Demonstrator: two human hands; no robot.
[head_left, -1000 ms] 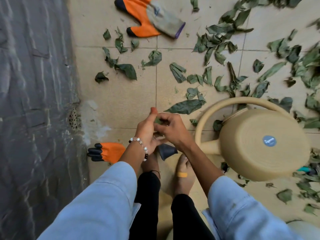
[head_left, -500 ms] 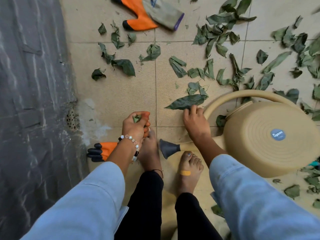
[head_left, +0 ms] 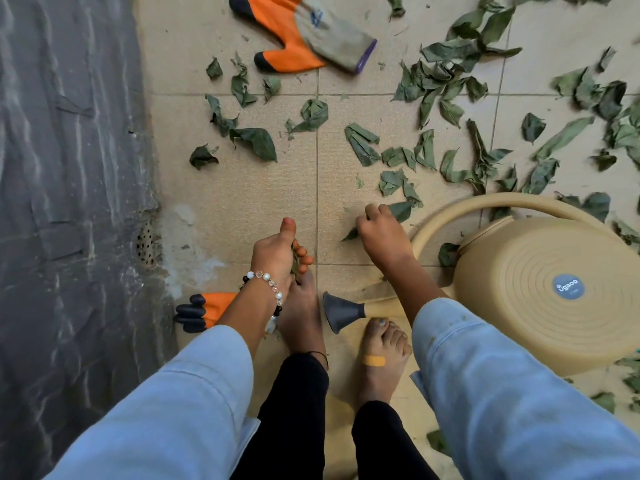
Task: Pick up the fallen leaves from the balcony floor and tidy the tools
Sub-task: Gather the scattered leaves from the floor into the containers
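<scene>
Several green fallen leaves [head_left: 446,84] lie scattered over the beige floor tiles, thickest at the upper right. My left hand [head_left: 277,252], with a bead bracelet on the wrist, grips a small bunch of leaves [head_left: 295,252], thumb pointing up. My right hand [head_left: 379,230] is down on the floor with its fingers curled round a large dark leaf [head_left: 398,211], whose ends stick out on both sides. A beige watering can [head_left: 540,289] lies on its side just right of that hand, its black spout head [head_left: 337,311] by my bare feet.
One orange and grey garden glove [head_left: 304,32] lies at the top, a second orange glove [head_left: 207,308] sits under my left forearm. A dark stone wall [head_left: 69,202] with a small drain grille [head_left: 145,242] runs along the left.
My hands, joined a second ago, have parted. The right hand reached to the large leaf beside the can's handle and closed on it, dragging it nearer. The left hand stays put with its bunch.
</scene>
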